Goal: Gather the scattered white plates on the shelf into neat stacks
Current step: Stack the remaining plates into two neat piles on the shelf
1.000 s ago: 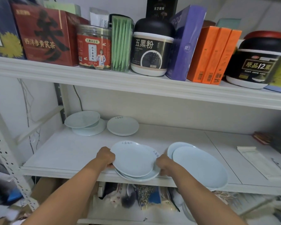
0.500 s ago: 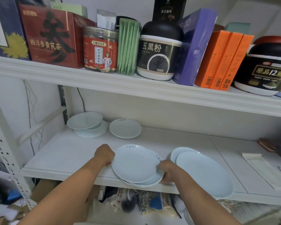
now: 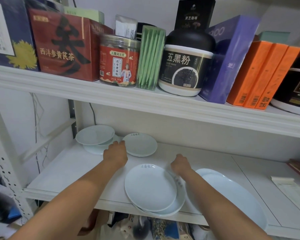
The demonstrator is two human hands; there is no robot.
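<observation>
- The front stack of white plates (image 3: 150, 187) sits at the front edge of the lower shelf (image 3: 68, 172); its top plate lies shifted left of the one under it, so the pile is uneven.
- Your left hand (image 3: 115, 153) reaches to the back, fingers loosely curled at the left rim of the rear stack of plates (image 3: 140, 144); you hold nothing in it, and contact with the rim is hard to tell.
- Your right hand (image 3: 179, 164) hangs above the bare shelf just behind the front stack, fingers curled down, empty.
- A tilted plate over a bowl-like pile (image 3: 94, 135) stands in the back left corner, just beside the rear stack.
- Two larger oval plates (image 3: 232, 196) overlap at the front right, partly under your right forearm.
- The upper shelf carries a red tea box (image 3: 64, 47), a red-labelled jar (image 3: 119, 64), green sachets (image 3: 150, 58), a black-lidded tub (image 3: 186, 65), and orange boxes (image 3: 263, 73).
</observation>
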